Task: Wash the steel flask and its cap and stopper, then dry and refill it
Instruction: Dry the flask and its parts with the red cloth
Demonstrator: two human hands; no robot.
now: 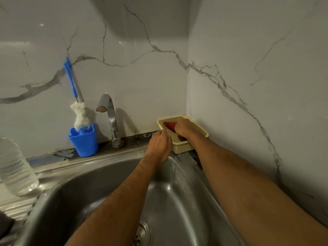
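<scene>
A cream plastic basket [179, 149] sits in the back right corner behind the steel sink [106, 185]. My right hand [185, 127] is inside the basket, its fingers curled on a red object [169, 125] there. My left hand [158, 147] grips the basket's near left rim. No flask, cap or stopper is visible. A bottle brush [79, 114] with a blue handle and white bristles stands in a blue cup [84, 142] left of the tap [110, 114].
A clear plastic water bottle [15, 167] stands on the drainboard at the left. Marble-patterned walls close in behind and on the right. The sink drain [142, 233] lies at the bottom centre. A dark object shows at the lower left edge.
</scene>
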